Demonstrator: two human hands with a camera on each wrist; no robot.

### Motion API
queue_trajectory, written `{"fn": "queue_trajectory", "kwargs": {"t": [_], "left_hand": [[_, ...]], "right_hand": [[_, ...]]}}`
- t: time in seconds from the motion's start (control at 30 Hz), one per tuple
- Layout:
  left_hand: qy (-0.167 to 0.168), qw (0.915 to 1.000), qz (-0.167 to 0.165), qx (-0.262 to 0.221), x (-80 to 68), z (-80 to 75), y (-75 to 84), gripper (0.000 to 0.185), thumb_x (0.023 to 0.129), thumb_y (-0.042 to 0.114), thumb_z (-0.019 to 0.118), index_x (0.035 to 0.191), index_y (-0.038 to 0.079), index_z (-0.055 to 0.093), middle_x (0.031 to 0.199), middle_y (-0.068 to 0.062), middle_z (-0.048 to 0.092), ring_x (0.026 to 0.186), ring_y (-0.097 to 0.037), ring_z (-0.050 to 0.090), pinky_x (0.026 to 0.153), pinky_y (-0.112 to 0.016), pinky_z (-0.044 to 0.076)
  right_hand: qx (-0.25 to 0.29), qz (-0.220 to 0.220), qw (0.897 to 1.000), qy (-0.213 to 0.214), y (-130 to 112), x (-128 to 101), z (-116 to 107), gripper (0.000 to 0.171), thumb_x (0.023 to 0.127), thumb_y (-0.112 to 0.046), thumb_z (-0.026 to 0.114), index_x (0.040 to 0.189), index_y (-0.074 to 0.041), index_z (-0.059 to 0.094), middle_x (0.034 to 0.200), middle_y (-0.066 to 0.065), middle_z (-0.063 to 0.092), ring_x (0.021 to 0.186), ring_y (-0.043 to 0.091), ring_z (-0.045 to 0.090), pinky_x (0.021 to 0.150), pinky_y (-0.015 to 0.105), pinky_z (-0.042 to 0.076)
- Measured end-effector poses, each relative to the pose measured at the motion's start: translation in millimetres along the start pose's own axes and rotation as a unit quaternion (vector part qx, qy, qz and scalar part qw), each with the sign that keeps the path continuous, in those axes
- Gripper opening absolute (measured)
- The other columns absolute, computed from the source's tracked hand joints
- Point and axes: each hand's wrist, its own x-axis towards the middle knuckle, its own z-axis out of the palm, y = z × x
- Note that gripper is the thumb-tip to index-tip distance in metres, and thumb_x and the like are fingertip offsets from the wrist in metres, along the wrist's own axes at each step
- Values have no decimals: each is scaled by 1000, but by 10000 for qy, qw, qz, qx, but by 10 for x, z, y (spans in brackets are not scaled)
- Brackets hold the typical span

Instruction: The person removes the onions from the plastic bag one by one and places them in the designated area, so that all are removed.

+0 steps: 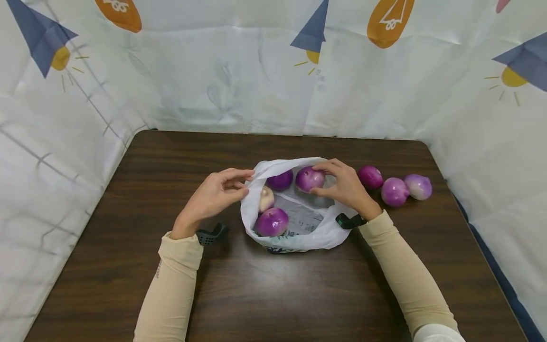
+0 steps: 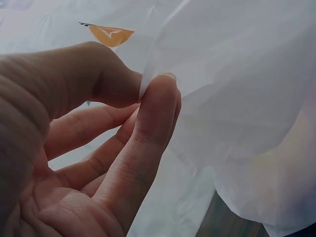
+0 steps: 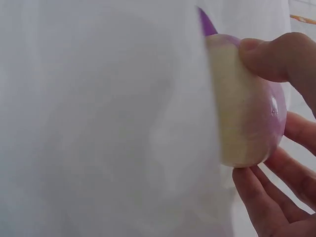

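A white plastic bag (image 1: 318, 243) stands with its mouth spread wide on the table. My left hand (image 1: 215, 194) pinches the bag's left rim between thumb and forefinger, which the left wrist view also shows on the thin plastic (image 2: 222, 98). Over the bag's mouth, near its back edge, my right hand (image 1: 344, 185) holds a red onion (image 1: 309, 179) by thumb and fingertips; in the right wrist view this onion (image 3: 252, 103) has a pale side, partly hidden by the bag. Inside the bag are two purple onions (image 1: 272, 222) (image 1: 279, 180) and a whitish onion (image 1: 267, 198).
Right of the bag, three more red onions (image 1: 395, 192) sit close together on the dark wooden table (image 1: 282, 294). White printed cloth (image 1: 239, 71) hangs behind the table and along both sides.
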Motion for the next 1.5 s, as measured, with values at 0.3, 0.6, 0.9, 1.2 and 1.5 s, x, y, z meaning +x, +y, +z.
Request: {"fn": "queue_trajectory", "kwargs": {"t": [0.3,0.6,0.9,1.2,1.5], "left_hand": [[8,10000,39,53,3,8,-5,45,96,7,69,140,9,64,140,-13,64,105,-13,71,84,-15,56],[72,9999,86,57,-9,-14,21,44,97,7,68,140,7,64,139,-14,65,100,-4,70,84,-14,55],[73,9999,48,56,-20,-14,4,44,97,10,68,141,9,63,142,-12,64,98,3,69,84,-14,55],[44,9999,115,80,-3,6,-14,44,98,10,67,142,7,63,141,-15,64,99,2,69,83,-14,55],[70,9997,-19,243,9,-1,-11,44,99,12,67,143,11,63,142,-12,64,99,5,68,84,-12,55]], "right_hand": [[89,10,9999,102,-28,-86,-109,59,75,-31,94,127,-17,71,125,6,67,114,28,69,101,49,58],[135,-58,9996,248,-72,-168,-226,60,74,-28,95,128,-18,71,127,6,67,117,26,67,101,49,58],[25,17,9990,437,-23,-287,-320,58,75,-28,95,127,-17,71,129,5,67,115,23,67,99,48,59],[-83,-126,9955,937,68,-419,-414,56,70,-28,98,120,-20,75,126,-1,71,112,15,67,91,32,60],[-189,56,9928,1178,165,-578,-558,58,68,-23,99,121,-18,74,125,2,71,119,20,66,98,3,41]]}}
